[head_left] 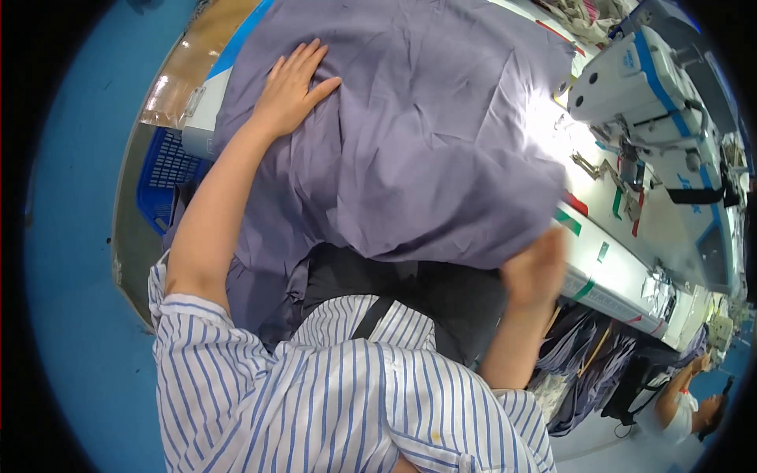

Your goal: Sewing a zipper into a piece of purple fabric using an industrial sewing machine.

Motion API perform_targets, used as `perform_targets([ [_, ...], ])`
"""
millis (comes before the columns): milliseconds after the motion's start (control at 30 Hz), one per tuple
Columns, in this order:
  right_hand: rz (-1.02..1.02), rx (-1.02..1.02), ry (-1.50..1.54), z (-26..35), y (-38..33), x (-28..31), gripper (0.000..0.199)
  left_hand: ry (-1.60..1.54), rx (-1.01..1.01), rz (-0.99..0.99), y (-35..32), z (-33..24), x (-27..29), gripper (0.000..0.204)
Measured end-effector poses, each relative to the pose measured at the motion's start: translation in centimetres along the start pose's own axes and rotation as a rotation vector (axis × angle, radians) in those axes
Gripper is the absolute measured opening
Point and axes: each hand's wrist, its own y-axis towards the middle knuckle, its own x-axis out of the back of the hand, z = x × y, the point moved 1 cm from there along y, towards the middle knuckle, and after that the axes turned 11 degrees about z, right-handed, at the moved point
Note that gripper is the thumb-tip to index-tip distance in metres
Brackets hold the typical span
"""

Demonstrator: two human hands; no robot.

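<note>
Closest is the person's blue-and-white striped shirt (315, 394), with dark clothing (441, 288) over the lap just beyond. The right hand (536, 268) is at the lower right corner of a large purple-grey cloth (426, 158), so the fabric lies mainly to its left and ahead of it. This hand is blurred, and I cannot tell whether its fingers grip the edge or only touch it. The cloth's near edge hangs over the lap; from there it spreads forward in loose folds across the table (611, 276). Farther up, the left hand (292, 91) rests open, palm down, fingers straight and thumb spread, on the cloth's left part; most of the fabric extends to its right. Left of the cloth, lower than the tabletop, is a blue plastic basket (162, 169). Beyond the cloth's right side stands a white-and-blue sewing machine (631, 87). Well apart, at lower right, sits another person (686, 410) in white.
</note>
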Motion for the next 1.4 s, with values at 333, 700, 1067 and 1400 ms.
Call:
perform_targets([
  [333,1.210,-0.391,-1.052,-9.3,-8.3,-4.5,0.068,0.357,-0.516,-0.177,3.4,4.6,1.3,0.044],
  [700,1.068,0.422,-1.689,-16.2,-12.1,2.5,0.041,-0.644,-0.301,0.576,-14.4,-18.9,9.9,0.061],
  [1067,1.377,0.697,-1.405,-14.7,-11.3,0.1,0.011,-0.868,0.070,0.627,-20.2,-13.1,7.5,0.013],
  [1400,1.396,0.009,-2.212,-13.0,-5.2,1.6,0.027,-0.995,-0.019,0.538,-19.2,-10.9,6.2,0.011],
])
